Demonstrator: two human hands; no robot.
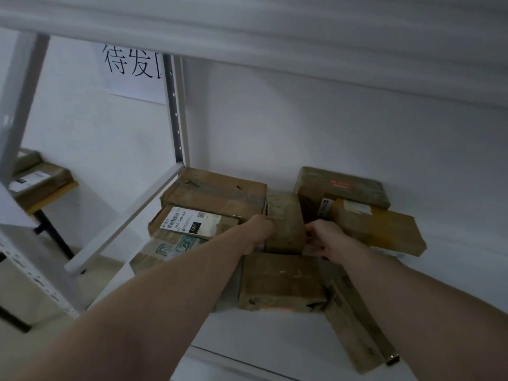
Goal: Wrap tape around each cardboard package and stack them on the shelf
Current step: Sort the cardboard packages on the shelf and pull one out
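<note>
Both my arms reach into a white shelf that holds several brown cardboard packages. A small taped package stands in the middle of the pile, between my hands. My left hand grips its left side and my right hand grips its right side. A wider package lies just in front of it. To the left sits a package with a white barcode label, and behind that a large flat box. My fingertips are hidden behind the held package.
On the right lie a yellow-taped package and a darker box behind it. A long flat package juts over the shelf's front edge. A white upright post bounds the left. More packages rest on a table at far left.
</note>
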